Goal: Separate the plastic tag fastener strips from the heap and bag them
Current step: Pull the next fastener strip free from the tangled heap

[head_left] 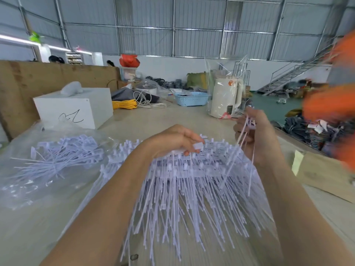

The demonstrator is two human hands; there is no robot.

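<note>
Lying with tails toward the person, heads away: fastener heap [192,189]. Left hand [176,141] is pinching a tag head; right hand [255,135] is gripping raised strips [243,131].

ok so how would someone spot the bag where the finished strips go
Start at the white box with a black scribble, far left on the table. Just in front of it lies a flat clear plastic bag with a loose bundle of white strips in it. Unlike the big heap under the hands, it is wrapped in glossy, crinkled film.
</note>
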